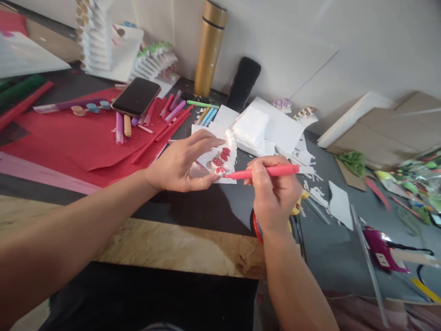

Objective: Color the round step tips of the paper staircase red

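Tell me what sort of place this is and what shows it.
Probably a craft workspace: large red sheets and white scraps lie about, and the right hand holds a pinkish-red pen.

Does the red pen (280,170) touch the white piece (232,154)? Too small to tell! Green roll (24,94), cut off at left!

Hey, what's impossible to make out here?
All in the head view:
Red marker's tip: too small and blurred to tell whether it touches the white piece.
Red curved thing: partly hidden by the right hand and wrist.
White sheet: partly covered by the left hand.
Green roll: cut off by the left edge.
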{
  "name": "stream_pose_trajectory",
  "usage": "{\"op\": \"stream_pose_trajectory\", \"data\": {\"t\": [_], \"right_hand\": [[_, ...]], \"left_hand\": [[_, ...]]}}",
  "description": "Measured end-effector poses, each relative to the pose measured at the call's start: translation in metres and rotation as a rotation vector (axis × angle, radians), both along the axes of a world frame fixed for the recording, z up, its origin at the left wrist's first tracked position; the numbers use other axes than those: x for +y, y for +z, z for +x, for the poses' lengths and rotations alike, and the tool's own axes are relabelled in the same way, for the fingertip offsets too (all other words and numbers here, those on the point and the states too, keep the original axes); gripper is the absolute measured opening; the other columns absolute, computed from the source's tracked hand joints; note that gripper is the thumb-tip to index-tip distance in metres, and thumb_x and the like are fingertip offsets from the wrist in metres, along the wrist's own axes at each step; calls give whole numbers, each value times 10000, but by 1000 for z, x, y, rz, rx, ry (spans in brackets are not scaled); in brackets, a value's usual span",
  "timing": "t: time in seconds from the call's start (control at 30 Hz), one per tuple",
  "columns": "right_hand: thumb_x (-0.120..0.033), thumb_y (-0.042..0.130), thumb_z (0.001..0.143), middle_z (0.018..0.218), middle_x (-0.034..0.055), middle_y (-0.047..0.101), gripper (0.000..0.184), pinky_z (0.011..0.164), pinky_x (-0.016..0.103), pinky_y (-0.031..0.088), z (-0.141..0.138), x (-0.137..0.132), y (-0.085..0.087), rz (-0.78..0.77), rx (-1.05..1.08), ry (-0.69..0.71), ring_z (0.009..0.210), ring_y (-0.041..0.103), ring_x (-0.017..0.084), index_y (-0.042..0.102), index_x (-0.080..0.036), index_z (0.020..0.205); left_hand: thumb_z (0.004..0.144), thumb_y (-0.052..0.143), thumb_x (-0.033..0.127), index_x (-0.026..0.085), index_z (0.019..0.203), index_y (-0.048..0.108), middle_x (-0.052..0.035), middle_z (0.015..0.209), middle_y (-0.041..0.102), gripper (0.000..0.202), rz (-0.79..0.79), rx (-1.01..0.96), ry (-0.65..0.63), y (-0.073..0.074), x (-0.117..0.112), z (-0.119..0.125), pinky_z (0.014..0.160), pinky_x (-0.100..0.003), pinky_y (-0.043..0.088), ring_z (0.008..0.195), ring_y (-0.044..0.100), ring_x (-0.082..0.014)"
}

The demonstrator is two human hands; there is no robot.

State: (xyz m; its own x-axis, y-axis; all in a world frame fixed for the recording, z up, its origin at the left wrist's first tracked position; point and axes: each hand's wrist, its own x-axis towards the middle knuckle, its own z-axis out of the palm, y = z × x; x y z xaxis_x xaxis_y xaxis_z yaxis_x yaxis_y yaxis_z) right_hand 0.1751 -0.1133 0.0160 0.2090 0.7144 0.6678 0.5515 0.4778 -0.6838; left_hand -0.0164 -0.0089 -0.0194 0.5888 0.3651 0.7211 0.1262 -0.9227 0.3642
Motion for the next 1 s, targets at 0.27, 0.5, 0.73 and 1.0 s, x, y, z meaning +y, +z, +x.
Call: {"op": "stream_pose_trajectory", "data": {"t": [0.27, 0.5, 0.73, 1.0], "right_hand": [[-282, 554, 921, 760, -22, 621, 157, 561, 276, 471, -2, 0, 2, 71, 15, -34, 561, 556, 72, 624, -195, 811], [-277, 549, 927, 780, -31, 624, 130, 596, 275, 503, -4, -1, 2, 44, -33, -31, 626, 604, 83, 617, -212, 837], [-275, 563, 917, 776, -25, 634, 132, 610, 285, 498, -1, 0, 1, 74, -35, -49, 634, 605, 90, 635, -206, 831], [-257, 565, 914, 772, -26, 632, 120, 619, 291, 494, -1, -1, 2, 61, -29, -26, 639, 602, 92, 637, -199, 837]], "left_hand": [[775, 706, 430, 180, 1374, 506, -165, 1218, 598, 679, 4, 4, 1, 1, -1, 0, 866, -435, 570, 1080, 631, -285], [767, 720, 425, 179, 1378, 508, -165, 1217, 599, 692, 13, -9, -11, 1, 0, 1, 847, -416, 575, 1083, 631, -286], [768, 719, 405, 166, 1379, 504, -170, 1214, 597, 690, 21, -8, -11, 1, 0, 1, 869, -433, 567, 1079, 630, -286], [775, 710, 422, 185, 1374, 506, -158, 1212, 599, 676, 9, 2, 1, 0, 0, 0, 886, -445, 563, 1081, 628, -281]]}}
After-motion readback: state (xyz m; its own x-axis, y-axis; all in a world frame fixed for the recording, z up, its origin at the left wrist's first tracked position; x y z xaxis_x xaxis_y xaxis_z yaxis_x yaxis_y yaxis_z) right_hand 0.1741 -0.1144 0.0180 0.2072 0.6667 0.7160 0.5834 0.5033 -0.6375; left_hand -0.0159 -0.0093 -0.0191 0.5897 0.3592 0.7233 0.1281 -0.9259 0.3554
